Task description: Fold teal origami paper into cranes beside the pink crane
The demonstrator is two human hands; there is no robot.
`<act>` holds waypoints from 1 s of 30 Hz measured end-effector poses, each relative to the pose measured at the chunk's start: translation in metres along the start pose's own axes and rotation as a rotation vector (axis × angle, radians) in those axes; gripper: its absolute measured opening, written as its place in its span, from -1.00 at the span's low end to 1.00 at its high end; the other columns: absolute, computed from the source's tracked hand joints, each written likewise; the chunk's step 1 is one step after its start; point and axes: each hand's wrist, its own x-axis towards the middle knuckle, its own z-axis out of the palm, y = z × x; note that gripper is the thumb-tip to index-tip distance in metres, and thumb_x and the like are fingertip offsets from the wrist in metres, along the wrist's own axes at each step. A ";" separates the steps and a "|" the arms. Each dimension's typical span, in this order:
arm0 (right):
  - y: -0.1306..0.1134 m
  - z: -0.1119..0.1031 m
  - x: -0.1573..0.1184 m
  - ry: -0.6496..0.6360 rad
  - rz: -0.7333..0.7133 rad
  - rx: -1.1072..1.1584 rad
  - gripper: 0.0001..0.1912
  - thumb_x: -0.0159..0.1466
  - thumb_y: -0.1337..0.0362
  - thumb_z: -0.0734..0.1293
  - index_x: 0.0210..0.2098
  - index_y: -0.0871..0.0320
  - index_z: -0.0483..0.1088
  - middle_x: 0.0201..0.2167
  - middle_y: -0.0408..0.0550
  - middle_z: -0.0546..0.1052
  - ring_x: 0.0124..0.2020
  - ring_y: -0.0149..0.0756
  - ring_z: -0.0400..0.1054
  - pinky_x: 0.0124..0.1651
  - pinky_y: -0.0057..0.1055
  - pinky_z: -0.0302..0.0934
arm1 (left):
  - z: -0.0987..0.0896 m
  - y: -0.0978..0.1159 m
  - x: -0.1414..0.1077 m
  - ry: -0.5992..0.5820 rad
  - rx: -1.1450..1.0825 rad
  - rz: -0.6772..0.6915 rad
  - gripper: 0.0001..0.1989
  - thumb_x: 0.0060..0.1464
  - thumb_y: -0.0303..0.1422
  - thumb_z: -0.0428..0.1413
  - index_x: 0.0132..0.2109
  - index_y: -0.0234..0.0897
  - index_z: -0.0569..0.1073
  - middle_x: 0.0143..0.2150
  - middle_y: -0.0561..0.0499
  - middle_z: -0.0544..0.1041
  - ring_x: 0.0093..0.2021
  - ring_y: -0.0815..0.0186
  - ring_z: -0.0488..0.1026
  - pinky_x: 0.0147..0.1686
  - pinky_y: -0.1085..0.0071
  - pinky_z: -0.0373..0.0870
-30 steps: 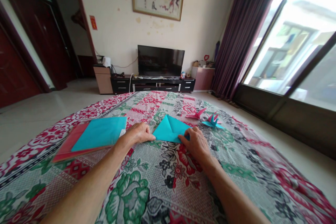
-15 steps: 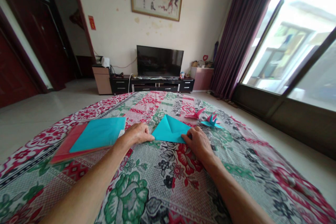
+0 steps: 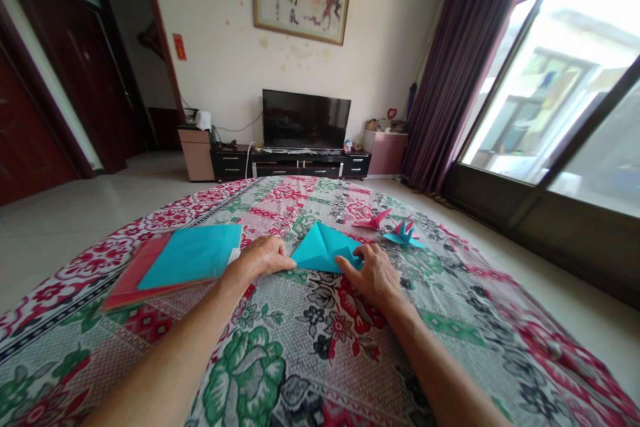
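A sheet of turquoise origami paper (image 3: pixel 320 248), folded into a triangle with a crease down from its top point, lies on the patterned tablecloth (image 3: pixel 245 373). My left hand (image 3: pixel 265 255) is closed at the paper's left corner, thumb and fingertips pinching it. On the right side, my right hand (image 3: pixel 375 273) grips the right corner, its thumb lying on the front edge and its fingers curled behind. That corner looks slightly raised and bent; the fingers partly hide it.
Left of my hands lies a clear packet of turquoise and red paper (image 3: pixel 190 257). Folded paper cranes stand at the right: a pink one (image 3: pixel 374 220) and a turquoise one (image 3: pixel 406 235), with more pink behind. Beyond the table are a television (image 3: pixel 306 119) and a low cabinet (image 3: pixel 233 163).
My right thumb has slid left along the paper's front edge, and the right fingers have shifted, bending the right corner up. My left hand stays at its corner. The view has tilted slightly.
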 end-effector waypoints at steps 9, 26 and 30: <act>0.003 0.006 0.000 0.010 -0.049 -0.012 -0.44 0.01 -0.06 0.33 -0.14 0.21 0.30 -0.24 0.07 0.40 -0.22 -0.13 0.30 -0.16 -0.26 0.17 | 0.000 0.000 -0.001 0.001 0.007 -0.003 -0.71 -0.29 -0.08 0.13 -0.47 -0.20 0.49 -0.53 0.09 0.48 -0.49 0.37 0.37 -0.57 0.51 0.10; -0.019 -0.007 -0.003 0.156 -0.136 0.003 -0.67 0.15 0.14 0.27 -0.13 0.16 0.35 -0.15 0.07 0.37 -0.13 -0.10 0.23 -0.10 -0.21 0.10 | -0.001 0.000 -0.001 -0.005 0.013 -0.009 -0.73 -0.30 -0.11 0.14 -0.47 -0.20 0.51 -0.53 0.08 0.49 -0.50 0.38 0.38 -0.58 0.51 0.07; -0.047 -0.004 -0.014 -0.030 -0.514 0.074 -0.80 0.24 0.33 0.17 -0.22 0.10 0.41 -0.23 -0.02 0.39 -0.21 -0.27 0.24 -0.12 -0.34 0.09 | 0.000 -0.001 0.000 -0.014 0.012 0.009 -0.72 -0.28 -0.10 0.13 -0.47 -0.22 0.51 -0.54 0.06 0.49 -0.50 0.37 0.38 -0.58 0.51 0.09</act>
